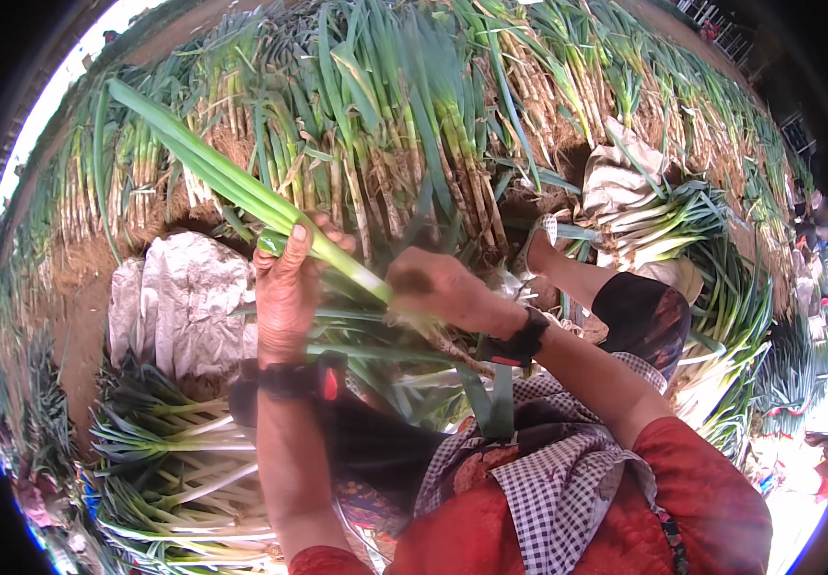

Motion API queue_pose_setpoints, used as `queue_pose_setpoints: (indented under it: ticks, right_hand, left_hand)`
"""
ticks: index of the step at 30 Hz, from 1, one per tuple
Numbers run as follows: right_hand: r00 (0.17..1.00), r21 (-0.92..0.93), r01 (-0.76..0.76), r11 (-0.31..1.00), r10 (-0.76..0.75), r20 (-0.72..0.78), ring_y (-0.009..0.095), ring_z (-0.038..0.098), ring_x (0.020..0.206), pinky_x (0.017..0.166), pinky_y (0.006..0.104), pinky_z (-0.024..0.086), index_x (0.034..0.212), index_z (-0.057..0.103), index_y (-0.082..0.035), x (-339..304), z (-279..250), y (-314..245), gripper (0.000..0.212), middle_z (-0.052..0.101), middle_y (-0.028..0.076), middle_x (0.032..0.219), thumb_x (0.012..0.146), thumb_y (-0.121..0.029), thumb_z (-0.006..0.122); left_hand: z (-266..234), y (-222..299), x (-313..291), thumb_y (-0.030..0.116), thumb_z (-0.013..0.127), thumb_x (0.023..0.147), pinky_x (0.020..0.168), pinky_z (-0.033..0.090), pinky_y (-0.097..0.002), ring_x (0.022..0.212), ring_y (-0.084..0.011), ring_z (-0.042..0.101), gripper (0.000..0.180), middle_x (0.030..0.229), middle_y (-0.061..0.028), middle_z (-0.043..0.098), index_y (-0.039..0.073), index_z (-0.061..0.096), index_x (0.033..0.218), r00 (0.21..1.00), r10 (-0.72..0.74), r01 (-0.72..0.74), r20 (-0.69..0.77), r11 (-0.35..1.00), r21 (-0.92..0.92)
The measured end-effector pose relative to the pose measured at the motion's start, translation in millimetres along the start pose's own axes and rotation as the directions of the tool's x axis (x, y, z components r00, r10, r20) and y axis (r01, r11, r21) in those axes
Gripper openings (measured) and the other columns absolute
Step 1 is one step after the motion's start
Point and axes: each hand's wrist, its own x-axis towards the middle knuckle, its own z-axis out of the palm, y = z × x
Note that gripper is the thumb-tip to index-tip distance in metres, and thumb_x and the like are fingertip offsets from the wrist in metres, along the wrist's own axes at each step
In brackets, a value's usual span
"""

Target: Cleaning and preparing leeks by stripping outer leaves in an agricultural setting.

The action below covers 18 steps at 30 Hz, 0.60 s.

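Massed leeks [371, 125] line the ground [81, 355] beyond the left hand [287, 292], curled round one long leek [227, 182], and right hand [438, 287], closed on its pale shaft [363, 277]

I worked in a produce yard: rows of leeks [375, 125] covered the earthen ground [80, 383] toward its far edge.

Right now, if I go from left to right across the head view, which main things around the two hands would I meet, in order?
Left pale sack → left hand, around a leek → right hand → light shoe → upper-right pale sack.
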Motion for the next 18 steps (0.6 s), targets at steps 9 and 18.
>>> queue_pose_setpoints:
  ticks: [9, 18]
  right_hand:
    - [0.991, -0.205, 0.125, 0.971, -0.130, -0.012, 0.011, 0.050, 0.074, 0.069, 0.0281, 0.044, 0.089, 0.053, -0.002, -1.0, -5.6, 7.8, 0.025, 0.056, 0.006, 0.079, 0.077, -0.012, 0.073]
    - [0.964, -0.362, 0.261, 0.895, -0.262, 0.047, 0.022, 0.055, 0.068, 0.062, 0.0331, 0.045, 0.086, 0.050, 0.000, 1.0, 5.4, 8.4, 0.025, 0.054, 0.010, 0.074, 0.077, -0.010, 0.071]
  left_hand:
    - [-0.6, -10.4, 5.4, 0.017, 0.067, 0.088, 0.077, 0.058, -0.0413, 0.080, -0.0201, 0.065, 0.021, 0.095, -0.0109, 0.064, 0.001, 0.062, 0.101, 0.999, 0.024, -0.023, -0.022, 0.999, 0.032]
    - [6.3, -11.6, 5.4, 0.013, 0.070, 0.085, 0.071, 0.059, -0.0363, 0.073, -0.0180, 0.065, 0.017, 0.084, -0.0099, 0.065, 0.001, 0.064, 0.095, 0.984, 0.033, -0.017, -0.177, 0.995, 0.094]
